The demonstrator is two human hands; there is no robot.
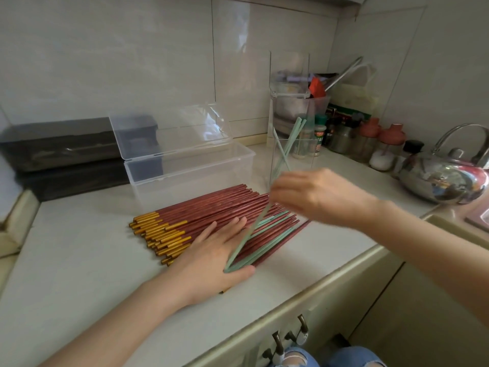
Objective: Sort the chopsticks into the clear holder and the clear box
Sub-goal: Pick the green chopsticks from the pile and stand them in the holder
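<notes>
A pile of reddish-brown chopsticks with gold ends (206, 218) lies on the counter, with several pale green chopsticks (267, 234) mixed in at its right side. My left hand (211, 255) rests flat on the pile, fingers straight. My right hand (312, 194) pinches the upper end of one green chopstick (251, 231), which slants up from the pile. Behind my right hand stands the tall clear holder (293, 154) with a few green chopsticks (293, 139) leaning in it. The clear box (190, 168) sits behind the pile, lid open, with nothing visible inside.
Two dark trays (66, 152) are stacked at the back left. Spice jars (381, 144), bottles and a utensil container (299, 102) crowd the back right corner. A shiny steel kettle (444, 178) stands at the right, beside a sink edge (449, 223).
</notes>
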